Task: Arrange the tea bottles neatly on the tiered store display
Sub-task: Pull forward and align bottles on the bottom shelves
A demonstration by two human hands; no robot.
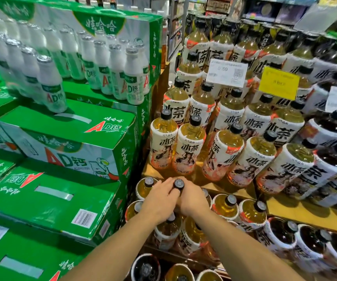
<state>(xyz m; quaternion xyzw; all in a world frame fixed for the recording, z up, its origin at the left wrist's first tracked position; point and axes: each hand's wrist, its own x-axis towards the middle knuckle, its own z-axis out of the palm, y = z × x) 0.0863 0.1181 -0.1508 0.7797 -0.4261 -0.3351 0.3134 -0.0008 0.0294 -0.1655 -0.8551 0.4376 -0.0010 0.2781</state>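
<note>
A tiered wooden display [220, 184] holds rows of amber tea bottles with white labels and black caps. Both hands meet on one tea bottle [179, 183] on a lower tier; only its black cap shows between them. My left hand [159, 201] wraps its left side, my right hand [193, 198] its right side. Beside it on the left stands another tea bottle [146, 186]. On the tier above, two bottles [163, 138] [190, 145] stand at the left end, with more bottles [226, 151] to the right.
Green drink cartons [68, 138] with packs of small white bottles [52, 86] are stacked close on the left. Darker tea bottles [281, 234] fill the right side. A white price tag [226, 73] and a yellow tag [278, 83] hang among the upper tiers.
</note>
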